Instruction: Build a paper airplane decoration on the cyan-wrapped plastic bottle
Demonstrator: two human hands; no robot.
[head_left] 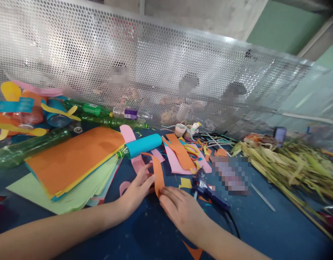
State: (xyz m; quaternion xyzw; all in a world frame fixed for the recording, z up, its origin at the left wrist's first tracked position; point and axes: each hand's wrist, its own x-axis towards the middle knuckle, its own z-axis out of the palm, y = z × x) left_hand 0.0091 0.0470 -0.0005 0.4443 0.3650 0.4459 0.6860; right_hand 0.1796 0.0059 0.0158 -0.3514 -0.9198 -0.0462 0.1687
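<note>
Left hand (139, 182): bending its fingers and gripping the orange strip (158, 173) by its side
Right hand (181, 207): holding the strip's near end, fingers lying together
Orange strip: curving between both hands, over the blue table (144, 234)
Bottle (144, 145): lying beyond the strip, blue-wrapped, its green cap pointing left
Paper stack (79, 159): lying left of the bottle, orange on top
Glue gun (212, 193): resting right of the right hand
Husks (288, 169): spreading at far right
</note>
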